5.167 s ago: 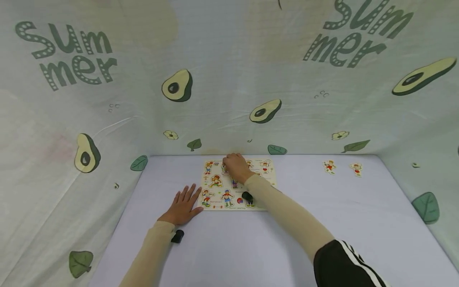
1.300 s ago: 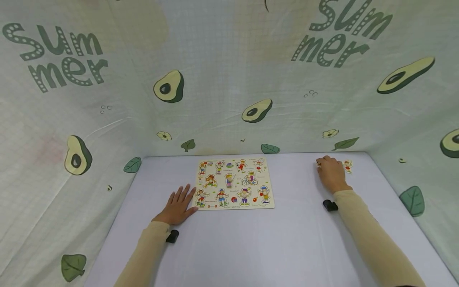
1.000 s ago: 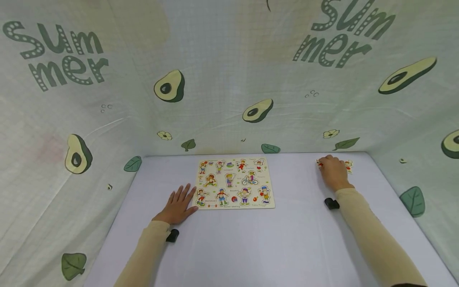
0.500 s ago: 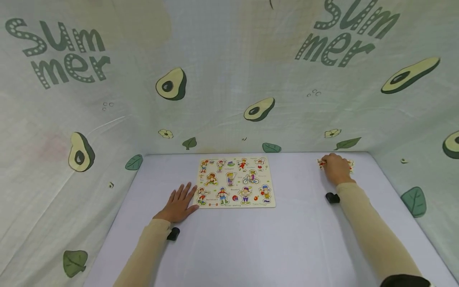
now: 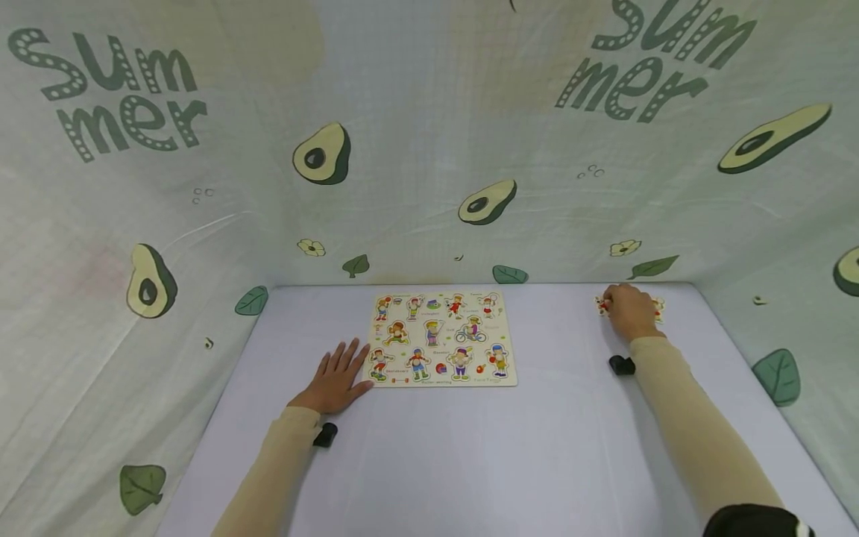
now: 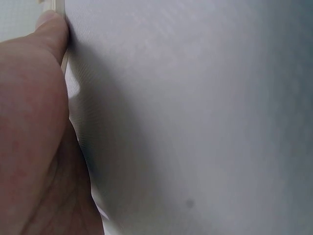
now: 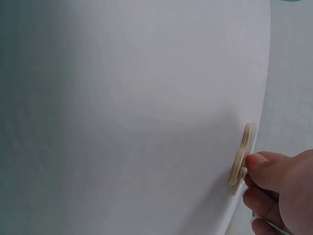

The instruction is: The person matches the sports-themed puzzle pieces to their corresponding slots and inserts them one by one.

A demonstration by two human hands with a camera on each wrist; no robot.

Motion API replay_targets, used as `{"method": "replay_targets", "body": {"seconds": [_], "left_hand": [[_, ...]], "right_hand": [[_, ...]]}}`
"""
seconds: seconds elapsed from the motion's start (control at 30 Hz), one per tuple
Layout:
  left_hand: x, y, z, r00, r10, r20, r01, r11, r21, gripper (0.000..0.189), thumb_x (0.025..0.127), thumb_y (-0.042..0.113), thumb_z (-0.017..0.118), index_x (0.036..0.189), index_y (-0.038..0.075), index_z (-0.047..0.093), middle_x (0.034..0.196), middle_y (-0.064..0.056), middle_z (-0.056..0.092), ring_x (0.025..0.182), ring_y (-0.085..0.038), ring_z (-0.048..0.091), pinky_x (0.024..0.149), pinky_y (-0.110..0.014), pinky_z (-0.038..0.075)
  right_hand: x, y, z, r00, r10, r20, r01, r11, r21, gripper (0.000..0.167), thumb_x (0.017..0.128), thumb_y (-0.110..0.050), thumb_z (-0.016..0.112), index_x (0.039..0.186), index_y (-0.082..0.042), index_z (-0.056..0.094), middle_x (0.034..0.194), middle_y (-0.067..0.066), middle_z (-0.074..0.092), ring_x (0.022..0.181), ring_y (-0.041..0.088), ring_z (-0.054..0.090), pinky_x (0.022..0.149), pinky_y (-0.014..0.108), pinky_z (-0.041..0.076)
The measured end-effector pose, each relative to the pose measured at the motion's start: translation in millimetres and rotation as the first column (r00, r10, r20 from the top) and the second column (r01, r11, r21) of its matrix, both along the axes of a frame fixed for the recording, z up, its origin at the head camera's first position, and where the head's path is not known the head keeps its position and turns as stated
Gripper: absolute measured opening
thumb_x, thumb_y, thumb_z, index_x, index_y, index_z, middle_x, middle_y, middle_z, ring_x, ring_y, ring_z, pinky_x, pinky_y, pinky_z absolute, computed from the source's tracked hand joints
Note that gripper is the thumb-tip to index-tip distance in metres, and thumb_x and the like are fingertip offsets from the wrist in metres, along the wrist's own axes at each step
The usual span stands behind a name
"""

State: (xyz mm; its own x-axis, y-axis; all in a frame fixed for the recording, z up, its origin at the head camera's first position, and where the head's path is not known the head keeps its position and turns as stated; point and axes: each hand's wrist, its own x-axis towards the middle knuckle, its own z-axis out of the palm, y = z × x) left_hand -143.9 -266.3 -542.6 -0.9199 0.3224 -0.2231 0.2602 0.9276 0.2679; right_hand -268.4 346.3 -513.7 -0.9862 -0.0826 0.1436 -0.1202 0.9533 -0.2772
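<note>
My left hand lies flat with spread fingers on the table, its fingertips and thumb at the left edge of a pale wooden puzzle board. In the left wrist view the thumb touches the board's edge. The board carries several colourful sports figures. At the far right, my right hand pinches a small wooden puzzle piece between thumb and curled fingers, low at the table. In the head view a red-and-white part of that piece shows left of the fingers. A second puzzle piece lies just right of the hand, partly hidden.
The white table meets a fabric backdrop printed with avocados and leaves at its back and sides. Small black cameras sit at both wrists.
About five seconds ago my right hand was over the board; it has since moved right to the loose pieces. Over the last second it shifts only slightly. The left hand stays put.
</note>
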Motion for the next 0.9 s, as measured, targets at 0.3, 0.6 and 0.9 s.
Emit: {"method": "replay_targets", "body": {"seconds": [0.3, 0.6, 0.9], "left_hand": [[-0.1, -0.6, -0.7, 1.000, -0.002, -0.008, 0.002, 1.000, 0.012, 0.081, 0.107, 0.046, 0.056, 0.169, 0.006, 0.022, 0.176, -0.023, 0.011, 0.161, -0.049, 0.005, 0.127, -0.069, 0.006], [1.1, 0.2, 1.1, 1.000, 0.000, 0.003, 0.000, 1.000, 0.014, 0.081, 0.108, 0.046, 0.056, 0.169, 0.006, 0.021, 0.176, -0.023, 0.010, 0.161, -0.049, 0.004, 0.128, -0.069, 0.005], [0.8, 0.6, 1.3, 1.000, -0.002, -0.002, 0.002, 1.000, 0.011, 0.081, 0.108, 0.046, 0.056, 0.169, 0.007, 0.021, 0.176, -0.023, 0.010, 0.161, -0.049, 0.005, 0.128, -0.069, 0.006]], "right_hand": [[4.7, -13.5, -0.3, 0.999, 0.032, -0.016, -0.032, 0.999, -0.023, 0.013, 0.100, 0.001, 0.066, 0.106, 0.010, 0.072, 0.103, 0.031, 0.069, 0.098, 0.052, 0.066, 0.081, 0.065, 0.049], [11.5, -48.5, 7.3, 0.997, 0.070, -0.020, -0.071, 0.997, -0.023, 0.013, 0.101, 0.000, 0.067, 0.109, 0.008, 0.073, 0.103, 0.026, 0.070, 0.098, 0.046, 0.067, 0.084, 0.061, 0.050], [17.2, -83.3, 18.2, 0.989, 0.115, -0.096, -0.119, 0.992, -0.034, 0.009, 0.098, 0.000, 0.072, 0.106, 0.005, 0.075, 0.104, 0.022, 0.072, 0.101, 0.043, 0.067, 0.091, 0.060, 0.051]]}}
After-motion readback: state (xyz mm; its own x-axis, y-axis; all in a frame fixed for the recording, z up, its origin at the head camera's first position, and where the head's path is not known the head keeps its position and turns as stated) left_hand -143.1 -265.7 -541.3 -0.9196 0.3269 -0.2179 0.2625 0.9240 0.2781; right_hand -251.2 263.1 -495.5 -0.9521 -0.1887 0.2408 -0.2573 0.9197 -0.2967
